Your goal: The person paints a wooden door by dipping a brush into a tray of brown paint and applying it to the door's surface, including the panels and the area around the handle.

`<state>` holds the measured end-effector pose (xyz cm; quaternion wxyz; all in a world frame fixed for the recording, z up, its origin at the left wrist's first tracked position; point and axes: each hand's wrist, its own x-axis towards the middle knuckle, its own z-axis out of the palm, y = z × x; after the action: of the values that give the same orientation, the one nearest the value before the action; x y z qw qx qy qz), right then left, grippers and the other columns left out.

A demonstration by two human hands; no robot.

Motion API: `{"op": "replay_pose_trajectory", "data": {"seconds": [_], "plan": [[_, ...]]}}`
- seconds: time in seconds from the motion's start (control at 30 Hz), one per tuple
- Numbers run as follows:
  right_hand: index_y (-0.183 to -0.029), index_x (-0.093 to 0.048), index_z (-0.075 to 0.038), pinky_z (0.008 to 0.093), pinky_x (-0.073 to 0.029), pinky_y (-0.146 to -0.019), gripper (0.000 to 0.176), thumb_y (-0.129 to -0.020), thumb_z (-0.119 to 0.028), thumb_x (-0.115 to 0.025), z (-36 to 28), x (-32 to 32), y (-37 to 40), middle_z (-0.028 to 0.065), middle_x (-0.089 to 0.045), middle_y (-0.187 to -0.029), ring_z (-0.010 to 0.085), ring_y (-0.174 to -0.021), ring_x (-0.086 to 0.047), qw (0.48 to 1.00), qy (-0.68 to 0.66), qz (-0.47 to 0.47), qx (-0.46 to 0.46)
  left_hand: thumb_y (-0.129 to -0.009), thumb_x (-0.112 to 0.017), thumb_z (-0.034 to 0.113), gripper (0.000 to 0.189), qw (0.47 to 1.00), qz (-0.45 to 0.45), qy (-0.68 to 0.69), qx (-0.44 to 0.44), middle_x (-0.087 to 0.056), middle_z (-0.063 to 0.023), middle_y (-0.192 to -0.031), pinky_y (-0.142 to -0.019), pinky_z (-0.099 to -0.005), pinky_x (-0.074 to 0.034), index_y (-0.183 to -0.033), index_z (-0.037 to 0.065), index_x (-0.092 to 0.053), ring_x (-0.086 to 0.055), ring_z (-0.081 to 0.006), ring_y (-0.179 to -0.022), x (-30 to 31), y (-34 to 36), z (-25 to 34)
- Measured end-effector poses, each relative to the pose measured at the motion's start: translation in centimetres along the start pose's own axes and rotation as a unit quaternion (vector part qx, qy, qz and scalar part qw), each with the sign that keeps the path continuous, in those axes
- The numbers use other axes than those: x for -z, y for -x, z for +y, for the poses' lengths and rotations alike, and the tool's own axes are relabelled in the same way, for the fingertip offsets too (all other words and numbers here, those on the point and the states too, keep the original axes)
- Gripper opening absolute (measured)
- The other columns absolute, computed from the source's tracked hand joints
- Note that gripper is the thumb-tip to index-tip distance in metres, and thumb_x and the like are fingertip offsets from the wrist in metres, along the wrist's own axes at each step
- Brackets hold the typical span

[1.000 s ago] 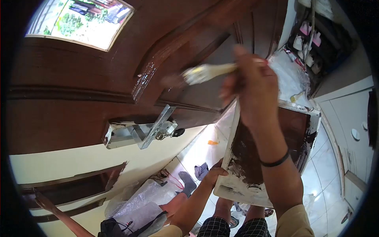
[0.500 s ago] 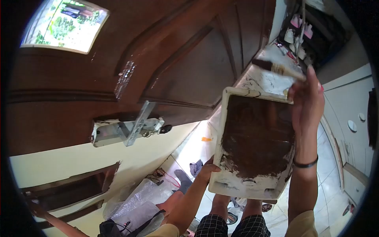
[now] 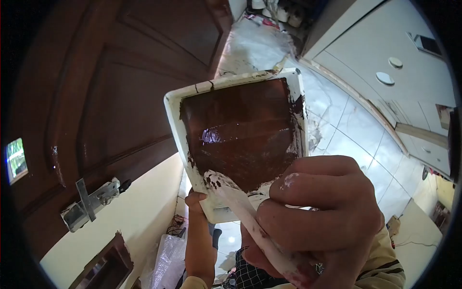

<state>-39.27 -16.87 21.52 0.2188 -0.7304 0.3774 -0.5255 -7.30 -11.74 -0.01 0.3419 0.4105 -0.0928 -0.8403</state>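
My left hand [image 3: 195, 200] grips the near left corner of a white plastic paint tray [image 3: 174, 118], thumb over the rim and the other fingers hidden. Dark brown paint [image 3: 240, 113] covers most of the tray's bottom, with smears on its walls. Close to the camera, my right hand [image 3: 322, 207] is closed around the pale, stained handle of a paintbrush [image 3: 245, 209]. The brush's far end lies over the tray's near left part; its bristles cannot be told apart from the dark paint.
A dark brown panelled door [image 3: 144, 72] with a metal lock [image 3: 91, 204] stands at left. White cabinets [image 3: 365, 62] line the right, above a tiled floor [image 3: 341, 125]. Bubble wrap [image 3: 166, 260] lies low at left. Shoes [image 3: 284, 12] are at the back.
My right hand has brought the paintbrush from beyond the tray's far right corner down and closer to the camera, over the tray. The view has turned right, so the door sits further left.
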Motion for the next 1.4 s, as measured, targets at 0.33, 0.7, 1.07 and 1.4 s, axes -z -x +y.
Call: {"op": "replay_pose_trajectory", "data": {"seconds": [0.33, 0.7, 1.07, 1.4], "plan": [[-0.086, -0.063, 0.003, 0.0285, -0.051, -0.059, 0.018, -0.070, -0.004, -0.068, 1.6, 2.9, 3.7, 0.0129, -0.064, -0.077, 0.0233, -0.064, -0.065, 0.960, 0.198, 0.006, -0.197, -0.055, -0.054, 0.010, 0.079, 0.997, -0.053, 0.045, -0.029, -0.056, -0.0201, -0.119, -0.097, -0.0415, -0.045, -0.132, -0.007, -0.040, -0.056, -0.0340, -0.109, -2.6, -3.6, -0.6], [-0.101, -0.062, 0.001, 0.0346, -0.053, -0.066, 0.028, -0.074, 0.001, -0.067, 8.4, -3.1, 9.2, 0.0136, -0.062, -0.093, 0.0287, -0.080, -0.062, 0.963, 0.159, 0.000, -0.217, -0.059, -0.053, 0.012, 0.077, 0.999, -0.037, -0.034, -0.021, -0.055, -0.0196, -0.121, -0.099, -0.0401, -0.043, -0.132, -0.006, -0.037, -0.055, -0.0326, -0.111, -4.4, -6.1, -2.4], [-0.105, -0.058, 0.000, 0.0361, -0.052, -0.073, 0.034, -0.071, 0.001, -0.064, 9.9, -6.7, 9.0, 0.0132, -0.058, -0.095, 0.0292, -0.086, -0.059, 0.976, 0.127, -0.068, -0.162, -0.064, -0.057, 0.008, 0.070, 0.994, 0.011, -0.081, -0.072, -0.056, -0.0157, -0.118, -0.093, -0.0360, -0.047, -0.130, -0.004, -0.039, -0.058, -0.0271, -0.106, -5.8, -6.6, -2.0], [-0.108, -0.058, -0.001, 0.0375, -0.052, -0.074, 0.042, -0.067, 0.000, -0.066, 11.8, -8.6, 8.4, 0.0132, -0.057, -0.100, 0.0302, -0.090, -0.059, 0.969, 0.187, -0.106, -0.123, -0.080, -0.069, 0.009, 0.055, 0.988, 0.023, -0.130, -0.078, -0.060, -0.0080, -0.113, -0.090, -0.0330, -0.046, -0.129, 0.001, -0.045, -0.058, -0.0188, -0.102, -5.1, -6.9, -2.2]]}}
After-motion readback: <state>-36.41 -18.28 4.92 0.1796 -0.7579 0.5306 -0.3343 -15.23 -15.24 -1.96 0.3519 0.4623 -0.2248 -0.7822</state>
